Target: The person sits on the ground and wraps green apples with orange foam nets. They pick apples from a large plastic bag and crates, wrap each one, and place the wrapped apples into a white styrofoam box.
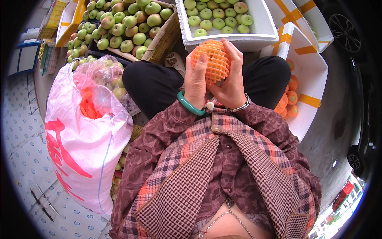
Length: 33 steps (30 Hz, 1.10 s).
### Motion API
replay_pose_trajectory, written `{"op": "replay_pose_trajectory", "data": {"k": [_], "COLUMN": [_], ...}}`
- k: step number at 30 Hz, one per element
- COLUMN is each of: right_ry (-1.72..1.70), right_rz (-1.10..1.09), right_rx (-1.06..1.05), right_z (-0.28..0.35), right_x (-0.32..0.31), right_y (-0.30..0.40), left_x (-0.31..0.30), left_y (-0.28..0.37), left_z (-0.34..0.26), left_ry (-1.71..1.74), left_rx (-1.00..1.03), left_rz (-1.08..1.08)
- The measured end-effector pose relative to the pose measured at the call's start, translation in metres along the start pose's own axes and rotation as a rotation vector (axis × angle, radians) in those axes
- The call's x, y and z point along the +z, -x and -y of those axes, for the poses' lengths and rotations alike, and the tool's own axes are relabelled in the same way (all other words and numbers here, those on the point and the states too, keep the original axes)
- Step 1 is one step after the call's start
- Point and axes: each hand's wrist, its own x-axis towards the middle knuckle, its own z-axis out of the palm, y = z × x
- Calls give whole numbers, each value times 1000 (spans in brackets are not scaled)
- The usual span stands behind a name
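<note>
Between my two hands is a green apple in an orange foam net sleeve [213,62], held above my lap. My left hand [195,77] grips its left side, the thumb lying across the net. Around its right side curves my right hand [231,77], fingertips at the top. Just beyond stands a white foam box [229,41] with bare green apples [218,23] inside. To my right, a second white foam box [310,86] contains several apples in orange net sleeves [291,100].
At the upper left a crate [162,35] is heaped with green and reddish apples [128,27]. A white woven sack [83,143] at my left holds orange foam nets [89,104]. More taped foam boxes [294,15] stand at the upper right, near a parked car [346,33].
</note>
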Motion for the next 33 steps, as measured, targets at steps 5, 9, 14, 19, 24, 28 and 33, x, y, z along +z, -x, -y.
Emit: {"op": "replay_pose_trajectory", "data": {"k": [5, 9, 14, 19, 24, 28, 33], "right_ry": [-18, -476, -1033, -1052, -919, -956, -979], "right_rz": [83, 289, 123, 116, 127, 22, -310], "right_rx": [-37, 124, 580, 632, 678, 790, 821], "right_z": [-2, -1, -10, -2, 0, -8, -29], "right_x": [-5, -28, -20, -10, -23, -44, -138], "right_y": [0, -6, 9, 20, 17, 26, 49], "left_x": [-9, -19, -25, -14, -8, 1, 4], "left_y": [-3, -7, -6, -3, -3, -4, -13], "left_z": [-3, -26, -27, -14, -9, 0, -4], "left_ry": [41, 80, -54, -159, -305, -457, -720], "left_rx": [-156, -201, -101, -49, 0, -83, -1], "left_rz": [14, 1, 94, 93, 137, 284, 456]}}
